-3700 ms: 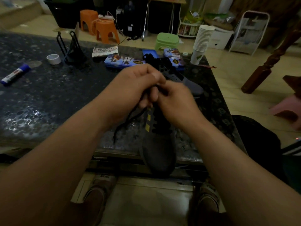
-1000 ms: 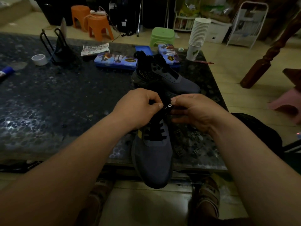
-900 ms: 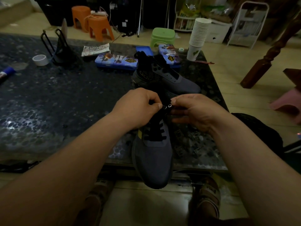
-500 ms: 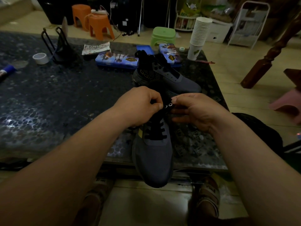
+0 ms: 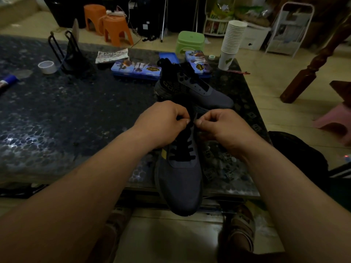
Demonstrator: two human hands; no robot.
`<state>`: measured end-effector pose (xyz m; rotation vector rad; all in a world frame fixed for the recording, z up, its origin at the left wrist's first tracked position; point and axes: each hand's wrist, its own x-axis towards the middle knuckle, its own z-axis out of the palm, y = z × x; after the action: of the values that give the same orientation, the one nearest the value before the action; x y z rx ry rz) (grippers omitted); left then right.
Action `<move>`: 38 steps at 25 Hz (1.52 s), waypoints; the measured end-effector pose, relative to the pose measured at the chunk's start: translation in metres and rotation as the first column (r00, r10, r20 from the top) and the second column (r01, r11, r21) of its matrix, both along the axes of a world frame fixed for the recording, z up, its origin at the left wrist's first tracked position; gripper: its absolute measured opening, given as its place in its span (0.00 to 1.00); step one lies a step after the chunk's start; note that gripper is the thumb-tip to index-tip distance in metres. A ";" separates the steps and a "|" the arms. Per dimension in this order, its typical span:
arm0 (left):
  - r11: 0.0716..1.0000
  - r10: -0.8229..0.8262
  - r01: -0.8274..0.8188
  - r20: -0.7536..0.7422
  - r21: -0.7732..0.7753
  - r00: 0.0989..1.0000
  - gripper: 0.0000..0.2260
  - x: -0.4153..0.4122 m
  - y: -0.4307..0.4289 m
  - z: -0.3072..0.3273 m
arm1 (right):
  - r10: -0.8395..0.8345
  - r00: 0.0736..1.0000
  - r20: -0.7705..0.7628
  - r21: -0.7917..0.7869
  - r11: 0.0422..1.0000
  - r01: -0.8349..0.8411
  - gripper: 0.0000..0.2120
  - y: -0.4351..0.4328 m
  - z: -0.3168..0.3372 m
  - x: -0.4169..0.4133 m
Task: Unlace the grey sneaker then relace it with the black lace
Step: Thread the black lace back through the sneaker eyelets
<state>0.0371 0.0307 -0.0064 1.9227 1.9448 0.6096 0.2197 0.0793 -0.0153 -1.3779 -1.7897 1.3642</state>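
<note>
left grip (image 5: 163, 123) pinches black lace (image 5: 180, 151) | right grip (image 5: 226, 128) likewise | over grey sneaker (image 5: 178, 185) top eyelets

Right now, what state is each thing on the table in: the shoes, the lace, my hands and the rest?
near grey sneaker, laced across its lower eyelets, toe past the table edge.
black lace, threaded low, upper part pinched.
left hand, pinches the black lace.
right hand, pinches the black lace.
far sneaker, unlaced, eyelets empty.
paper cups, stacked upright.
tape roll, lying flat.
</note>
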 end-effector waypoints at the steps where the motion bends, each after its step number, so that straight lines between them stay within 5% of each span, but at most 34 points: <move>1: 1.000 0.003 -0.003 0.004 0.000 1.000 0.08 0.000 0.000 0.000 | 0.009 0.999 0.039 0.037 0.999 -0.010 0.07 -0.001 0.001 0.000; 16: 0.999 -0.038 0.038 -0.043 -0.009 0.998 0.06 0.001 -0.003 0.004 | -0.016 0.946 0.324 0.393 0.912 -0.119 0.07 -0.012 0.006 0.000; 17: 0.999 -0.034 0.034 -0.011 -0.022 0.999 0.06 -0.001 -0.004 0.006 | -0.040 0.971 0.234 0.332 0.942 -0.041 0.07 -0.010 0.005 0.003; 19: 0.999 -0.018 0.022 0.076 -0.045 0.997 0.06 -0.004 -0.006 0.010 | -0.176 0.961 -0.212 -0.008 0.984 0.179 0.07 -0.007 0.007 0.007; 21: 0.999 -0.014 0.020 0.130 -0.043 0.991 0.06 -0.005 -0.008 0.011 | -0.361 0.733 -0.577 -0.365 0.917 0.164 0.09 -0.006 0.013 0.011; 23: 0.999 -0.015 0.023 0.173 -0.044 0.985 0.05 -0.004 -0.009 0.011 | -0.510 0.528 -0.680 -0.519 0.842 0.145 0.12 -0.001 0.017 0.012; 24: 0.999 0.010 0.000 0.236 -0.044 0.972 0.04 -0.004 -0.009 0.012 | -0.549 0.514 -0.660 -0.546 0.819 0.174 0.12 0.001 0.020 0.014; 26: 0.994 0.110 -0.093 0.504 -0.060 0.857 0.05 -0.006 -0.009 0.016 | -0.404 0.819 -0.408 -0.322 0.903 0.285 0.14 0.001 0.022 0.024; 27: 0.988 0.152 -0.132 0.655 -0.080 0.740 0.06 -0.008 -0.010 0.019 | -0.232 0.967 -0.108 -0.105 0.970 0.221 0.16 -0.002 0.023 0.032; 29: 0.984 0.168 -0.140 0.826 -0.109 0.537 0.09 -0.010 -0.012 0.025 | 0.058 0.939 0.340 0.081 0.993 -0.091 0.16 -0.011 0.024 0.047; 30: 0.986 0.156 -0.129 0.840 -0.104 0.519 0.10 -0.010 -0.014 0.026 | 0.129 0.913 0.386 0.057 0.985 -0.164 0.15 -0.014 0.026 0.051; 32: 0.989 0.127 -0.143 0.751 -0.044 0.648 0.11 -0.008 -0.017 0.024 | 0.083 0.940 0.332 0.033 0.994 -0.100 0.15 -0.015 0.031 0.061; 35: 0.990 0.063 -0.103 0.363 0.092 0.930 0.13 -0.009 -0.020 0.011 | -0.179 0.962 0.205 0.034 0.984 0.176 0.15 -0.005 0.034 0.082; 38: 0.994 0.018 -0.020 0.027 0.112 0.999 0.16 -0.008 -0.026 -0.001 | -0.377 0.915 -0.146 -0.146 0.923 0.357 0.15 -0.006 0.039 0.095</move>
<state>0.0294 0.0051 -0.0076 1.9540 1.9534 0.7600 0.3148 0.0737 0.0236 -1.5145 -1.2764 1.3481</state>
